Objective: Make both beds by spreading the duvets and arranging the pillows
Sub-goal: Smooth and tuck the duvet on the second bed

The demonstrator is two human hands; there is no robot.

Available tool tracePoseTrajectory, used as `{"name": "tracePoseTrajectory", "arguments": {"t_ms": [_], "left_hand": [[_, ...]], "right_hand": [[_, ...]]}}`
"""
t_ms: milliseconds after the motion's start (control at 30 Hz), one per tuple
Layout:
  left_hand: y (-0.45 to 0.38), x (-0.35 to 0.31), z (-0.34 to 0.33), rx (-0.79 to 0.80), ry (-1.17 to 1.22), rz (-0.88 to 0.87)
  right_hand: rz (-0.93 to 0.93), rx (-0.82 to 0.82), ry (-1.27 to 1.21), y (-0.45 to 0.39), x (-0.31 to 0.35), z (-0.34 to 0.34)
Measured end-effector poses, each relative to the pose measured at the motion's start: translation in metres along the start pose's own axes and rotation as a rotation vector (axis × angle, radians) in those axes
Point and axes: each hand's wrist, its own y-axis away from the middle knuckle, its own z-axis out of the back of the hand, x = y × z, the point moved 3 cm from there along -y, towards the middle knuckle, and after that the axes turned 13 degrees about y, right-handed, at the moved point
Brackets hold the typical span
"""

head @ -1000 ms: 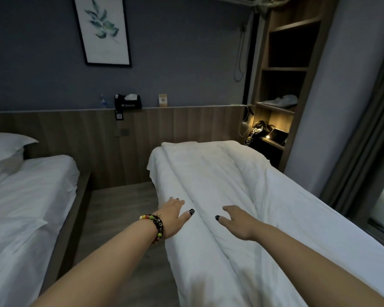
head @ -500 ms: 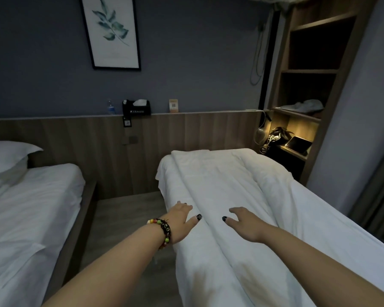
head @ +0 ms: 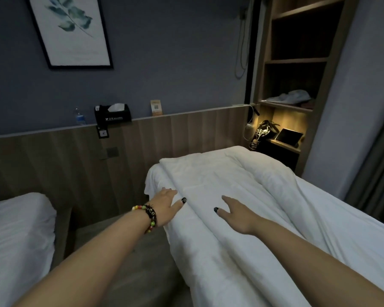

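Observation:
A white duvet point(head: 242, 187) lies lengthwise on the right bed, folded in long ridges, reaching to its head end by the wood wall panel. My left hand point(head: 166, 204), with a beaded bracelet on its wrist, rests flat on the duvet's left edge, fingers straight. My right hand point(head: 235, 213) lies flat on the duvet's middle, fingers spread and pointing toward the head end. The left bed point(head: 18, 229) with white bedding shows at the lower left. No pillow is in view.
A floor aisle point(head: 129, 251) runs between the beds. On the panel ledge stand a water bottle point(head: 79, 117), a black tissue box point(head: 113, 113) and a small card point(head: 156, 107). A lit wooden shelf unit point(head: 290, 120) stands right of the bed head, with a curtain point(head: 377, 165) beyond.
The view has moved closer to the bed head and turned right, so the left bed's pillow has left the frame. Both hands have slid forward along the duvet, staying flat.

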Motion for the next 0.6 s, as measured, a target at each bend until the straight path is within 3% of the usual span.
{"name": "tracePoseTrajectory", "arguments": {"t_ms": [200,600], "left_hand": [[-0.120,0.012,0.006,0.045,0.026,-0.094],[-0.313,0.042,0.036,0.128,0.147,-0.099]], "right_hand": [[-0.079,0.014,-0.012,-0.097,-0.031,0.008],[-0.229,-0.012,-0.040,-0.273,-0.075,0.052]]}}
